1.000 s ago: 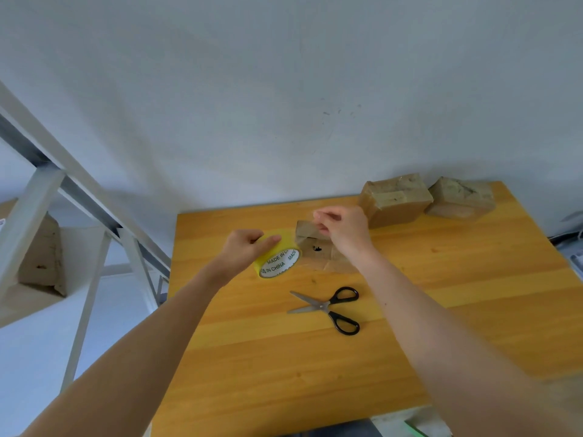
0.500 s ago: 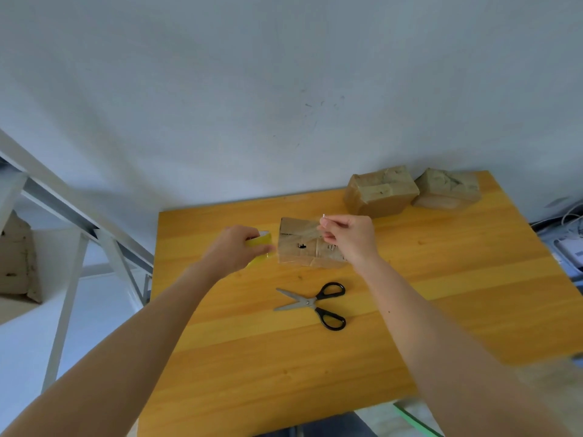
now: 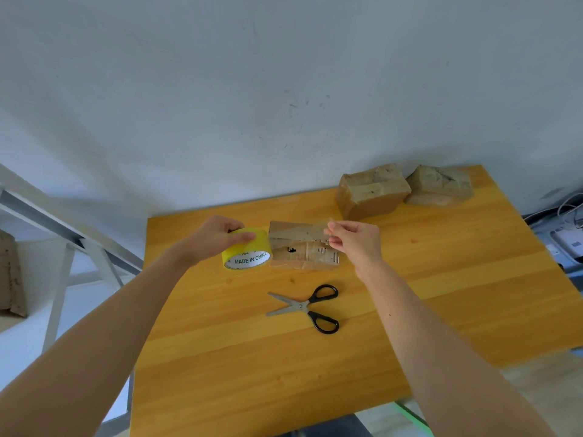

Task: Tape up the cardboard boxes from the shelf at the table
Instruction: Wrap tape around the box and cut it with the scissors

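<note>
Your left hand (image 3: 217,238) grips the yellow tape roll (image 3: 247,257), now turned label-up; your right hand (image 3: 356,244) pinches the tape end (image 3: 326,223) over the cardboard box (image 3: 299,247)

White cables (image 3: 566,207) and a grey device (image 3: 571,245) lie beside a scuffed wall (image 3: 284,89).

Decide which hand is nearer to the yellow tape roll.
Left. The left hand grips the yellow tape roll from above; the right hand is on the far side of the small box, pinching a clear strip.
</note>
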Demonstrator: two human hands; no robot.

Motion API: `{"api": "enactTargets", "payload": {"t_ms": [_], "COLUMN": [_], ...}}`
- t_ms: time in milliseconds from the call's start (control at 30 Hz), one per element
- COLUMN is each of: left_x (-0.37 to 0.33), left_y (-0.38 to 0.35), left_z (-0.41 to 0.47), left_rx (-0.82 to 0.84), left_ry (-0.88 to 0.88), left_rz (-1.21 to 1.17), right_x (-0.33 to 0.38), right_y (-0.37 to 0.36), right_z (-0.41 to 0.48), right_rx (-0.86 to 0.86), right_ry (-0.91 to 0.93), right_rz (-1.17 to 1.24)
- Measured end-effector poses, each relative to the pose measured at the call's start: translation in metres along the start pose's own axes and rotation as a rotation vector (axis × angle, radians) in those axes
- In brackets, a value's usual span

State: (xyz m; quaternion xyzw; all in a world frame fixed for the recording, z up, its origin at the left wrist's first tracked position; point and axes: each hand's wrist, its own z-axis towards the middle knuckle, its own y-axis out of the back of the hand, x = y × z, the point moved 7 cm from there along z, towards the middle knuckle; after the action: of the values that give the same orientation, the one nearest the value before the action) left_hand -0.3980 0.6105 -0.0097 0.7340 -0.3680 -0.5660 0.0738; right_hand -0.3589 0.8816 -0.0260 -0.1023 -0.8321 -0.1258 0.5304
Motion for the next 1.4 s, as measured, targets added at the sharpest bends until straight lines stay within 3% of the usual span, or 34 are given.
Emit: {"api": "enactTargets", "payload": {"t_ms": [100,200,467,767,1400], "left_x": [0.000,-0.007,-0.016,-0.025,-0.018], "left_y": [0.005,0.008,0.001,-0.004,-0.015], "left_z": [0.011,0.022,0.041,0.043,0.057], "left_rx": [-0.089,-0.137,-0.132,-0.104,-0.059], "left_ry": [-0.005,0.002,0.057,0.141,0.135], "left_rz": [0.327,0.443,0.526,0.546,0.614], "right_x": [-0.001,-0.004,-0.020,-0.025,-0.053], "right_y": [0.003,0.008,0.019,0.030,0.033], "right_z": [0.001,0.004,0.013,0.018,0.029], "right_rx": [-0.023,-0.033,-0.101,-0.151,-0.167], "right_ry": [0.002,0.004,0.052,0.010,-0.102], "right_rz": [0.006,-0.038,-0.294,-0.202,-0.104]}}
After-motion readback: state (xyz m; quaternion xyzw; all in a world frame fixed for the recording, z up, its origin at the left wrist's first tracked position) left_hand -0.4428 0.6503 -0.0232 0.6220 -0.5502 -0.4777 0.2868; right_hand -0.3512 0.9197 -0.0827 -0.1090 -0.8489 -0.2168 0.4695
